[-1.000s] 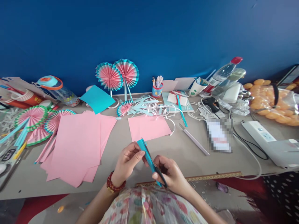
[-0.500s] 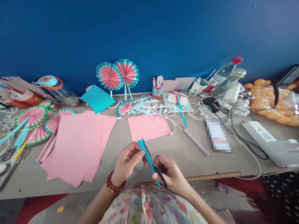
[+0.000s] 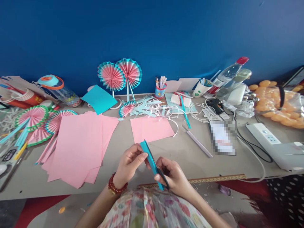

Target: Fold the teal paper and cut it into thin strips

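Observation:
My left hand pinches the upper end of a folded teal paper strip just above the table's near edge. My right hand is closed around dark-handled scissors, whose blades run along the strip. A red bead bracelet circles my left wrist. A small pink sheet lies just beyond my hands.
A stack of pink sheets lies to the left, with paper fans beyond it. Two standing fans lean on the blue wall. Paper offcuts, a pen cup, cables, a power strip and a bottle fill the back and right.

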The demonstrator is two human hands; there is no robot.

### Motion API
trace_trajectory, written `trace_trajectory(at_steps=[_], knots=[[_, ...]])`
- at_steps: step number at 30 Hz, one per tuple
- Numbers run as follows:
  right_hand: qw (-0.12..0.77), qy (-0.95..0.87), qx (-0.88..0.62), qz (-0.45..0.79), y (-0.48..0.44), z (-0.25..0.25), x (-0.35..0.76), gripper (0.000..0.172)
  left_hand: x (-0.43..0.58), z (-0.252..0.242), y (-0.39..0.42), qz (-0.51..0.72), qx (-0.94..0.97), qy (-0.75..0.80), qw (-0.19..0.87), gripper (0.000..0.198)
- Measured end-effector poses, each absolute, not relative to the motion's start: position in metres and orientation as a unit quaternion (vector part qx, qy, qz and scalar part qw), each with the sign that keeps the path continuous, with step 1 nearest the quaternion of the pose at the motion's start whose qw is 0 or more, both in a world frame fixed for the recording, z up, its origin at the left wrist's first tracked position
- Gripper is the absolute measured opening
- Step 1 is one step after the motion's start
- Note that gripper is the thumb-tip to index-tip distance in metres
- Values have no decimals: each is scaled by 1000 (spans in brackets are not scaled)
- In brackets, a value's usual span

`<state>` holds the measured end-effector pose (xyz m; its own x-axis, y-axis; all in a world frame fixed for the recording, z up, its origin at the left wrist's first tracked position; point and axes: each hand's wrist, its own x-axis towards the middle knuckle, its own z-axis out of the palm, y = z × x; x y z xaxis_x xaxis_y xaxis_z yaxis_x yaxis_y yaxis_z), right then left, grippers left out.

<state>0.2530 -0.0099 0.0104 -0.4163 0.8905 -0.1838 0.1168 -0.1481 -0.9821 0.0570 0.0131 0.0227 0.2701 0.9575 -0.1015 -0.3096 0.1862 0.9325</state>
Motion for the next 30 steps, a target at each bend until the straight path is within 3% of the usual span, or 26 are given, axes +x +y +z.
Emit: trace_trajectory(at_steps=[21, 25, 30], knots=[[327, -569, -467, 593, -6, 4, 252, 55, 58, 18, 17, 476, 421, 397, 662, 24], [343, -575, -515, 536, 0, 0, 265, 48, 58, 13, 17, 499, 399, 399, 658, 25], [236, -643, -644, 339, 13, 1, 304, 39, 55, 7, 16, 517, 375, 400, 657, 20]])
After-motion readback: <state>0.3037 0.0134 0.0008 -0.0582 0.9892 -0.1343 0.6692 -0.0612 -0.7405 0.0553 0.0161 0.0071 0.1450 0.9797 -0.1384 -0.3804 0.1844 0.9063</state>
